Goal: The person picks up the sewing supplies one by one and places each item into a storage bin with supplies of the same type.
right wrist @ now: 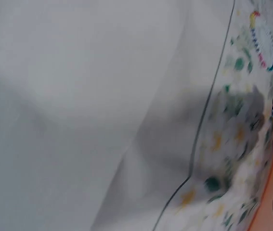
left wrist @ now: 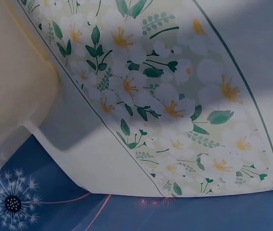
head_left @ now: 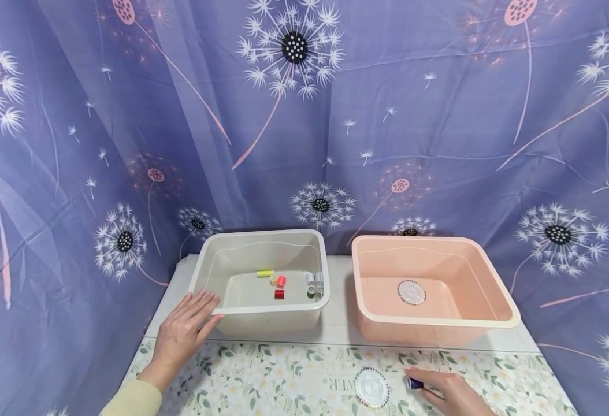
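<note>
The right hand [head_left: 452, 390] pinches a purple spool [head_left: 415, 383] at the near tabletop [head_left: 273, 375], right of a disc [head_left: 372, 387]. The left hand [head_left: 182, 328], fingers extended, rests at the grey bin [head_left: 268, 322].

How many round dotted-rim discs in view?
2. The near disc lies on the floral cover, left of the purple spool in the right hand; the far disc lies in the pink bin. Its near wall, or that of the grey bin, could hide more.
</note>
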The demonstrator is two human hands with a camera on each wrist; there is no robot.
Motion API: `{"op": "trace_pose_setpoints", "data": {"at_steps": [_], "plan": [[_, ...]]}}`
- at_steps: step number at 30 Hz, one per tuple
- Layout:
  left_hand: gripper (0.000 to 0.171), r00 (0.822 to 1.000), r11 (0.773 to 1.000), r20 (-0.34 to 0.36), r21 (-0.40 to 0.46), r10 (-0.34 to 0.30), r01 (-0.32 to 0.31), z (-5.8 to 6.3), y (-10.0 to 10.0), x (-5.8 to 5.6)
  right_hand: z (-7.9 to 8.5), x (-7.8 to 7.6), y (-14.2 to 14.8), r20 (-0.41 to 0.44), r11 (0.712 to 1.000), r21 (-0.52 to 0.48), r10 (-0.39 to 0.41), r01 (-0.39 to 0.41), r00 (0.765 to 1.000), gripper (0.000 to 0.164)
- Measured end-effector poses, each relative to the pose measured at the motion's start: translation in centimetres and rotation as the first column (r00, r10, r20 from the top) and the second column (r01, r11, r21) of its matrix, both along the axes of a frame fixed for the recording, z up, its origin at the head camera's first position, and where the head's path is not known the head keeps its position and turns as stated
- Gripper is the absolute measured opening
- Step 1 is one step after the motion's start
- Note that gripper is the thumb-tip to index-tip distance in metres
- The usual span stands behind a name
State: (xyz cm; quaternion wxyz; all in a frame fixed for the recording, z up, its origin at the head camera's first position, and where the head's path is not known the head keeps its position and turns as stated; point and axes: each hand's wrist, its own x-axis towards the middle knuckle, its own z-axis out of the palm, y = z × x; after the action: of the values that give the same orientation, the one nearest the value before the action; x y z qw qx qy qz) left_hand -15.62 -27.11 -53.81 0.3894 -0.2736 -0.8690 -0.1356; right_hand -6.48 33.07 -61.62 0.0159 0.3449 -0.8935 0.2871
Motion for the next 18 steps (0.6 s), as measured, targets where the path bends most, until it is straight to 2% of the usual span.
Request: {"op": "trace_pose_setpoints", "data": {"at_steps": [4, 9, 13, 18], "plan": [[0.064, 1.0, 1.0, -0.017, 0.005, -0.002, 0.002, -0.2, -0.1, -0.1, 0.8, 0.1, -1.6, -0.065, 0.998, -0.056, 0.016, -0.02, 0.998, 0.05], [0.066, 1.0, 1.0, -0.026, 0.008, -0.001, 0.002, -0.3, 0.0, -0.2, 2.2, 0.1, -3.8, -0.101, 0.993, -0.112, 0.024, -0.035, 0.995, 0.054], [0.066, 1.0, 1.0, -0.019, 0.005, 0.0, 0.0, -0.1, 0.1, -0.2, 3.4, -0.1, -5.2, -0.116, 0.99, -0.133, 0.03, -0.046, 0.993, 0.056], [0.067, 1.0, 1.0, -0.006, -0.001, 0.007, -0.007, 0.1, 0.0, 0.0, 4.7, -0.3, -6.4, -0.09, 0.988, -0.15, 0.032, -0.046, 0.995, 0.055]]}}
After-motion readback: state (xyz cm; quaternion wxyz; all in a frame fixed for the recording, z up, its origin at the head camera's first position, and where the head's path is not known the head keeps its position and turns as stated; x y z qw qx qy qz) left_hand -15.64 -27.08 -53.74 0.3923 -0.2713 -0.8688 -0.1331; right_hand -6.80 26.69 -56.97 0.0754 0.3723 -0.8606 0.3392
